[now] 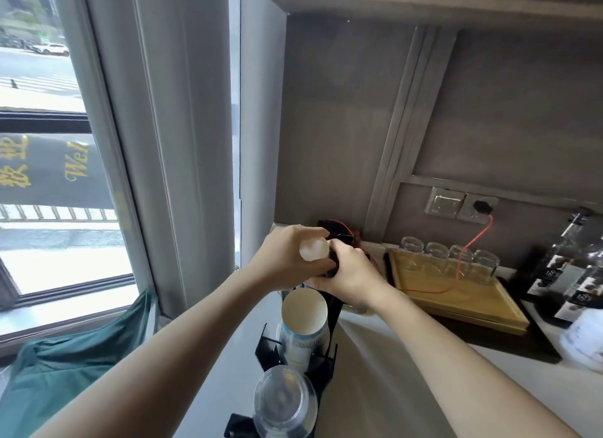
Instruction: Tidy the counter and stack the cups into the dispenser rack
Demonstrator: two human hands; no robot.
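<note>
Dispenser rack [329, 352] stands on counter [375, 388] by the window [49, 209], paper cups [304, 320] in its middle slot, clear cups [285, 401] in the nearest, both hands [287, 261] [349, 271] at its far end; tray [463, 294] right of rack holds jars [450, 258], bottles [567, 271] further right, wall sockets [460, 205] behind.

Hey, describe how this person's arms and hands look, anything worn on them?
Both forearms are bare as far as the picture shows: no sleeves, gloves, watch or bracelets in view. The left hand and right hand show no rings on the parts visible.
</note>
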